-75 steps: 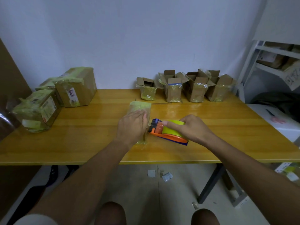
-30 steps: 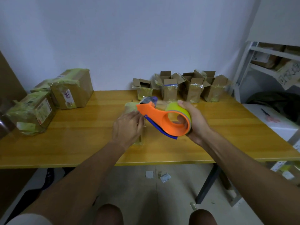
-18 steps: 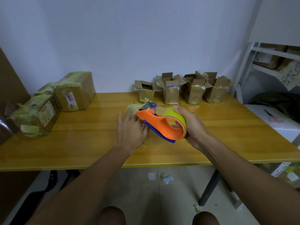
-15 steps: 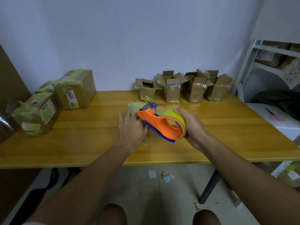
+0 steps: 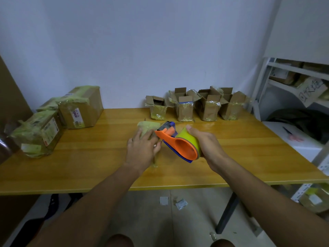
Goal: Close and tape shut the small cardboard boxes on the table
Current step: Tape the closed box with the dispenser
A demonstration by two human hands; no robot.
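Observation:
A small taped cardboard box [image 5: 146,127] stands at the middle of the wooden table [image 5: 89,157]. My left hand [image 5: 142,148] lies over its near side with fingers spread flat, pressing it. Just to the right, my right hand [image 5: 204,145] grips an orange tape dispenser [image 5: 178,145] with a yellow-green roll, tilted, its blue cutter end next to the box top. Several small open boxes [image 5: 184,107] with raised flaps stand in a row at the back by the wall.
Three larger taped parcels [image 5: 80,107] sit at the table's left end. A white shelf unit [image 5: 293,82] with cardboard boxes stands at the right, a white surface with scissors [image 5: 292,136] beside it. Paper scraps [image 5: 170,202] lie on the floor under the table.
The dispenser was lifted from low beside the box and turned over above it; since half a second ago it has tilted and shifted slightly right. My left hand stays on the box.

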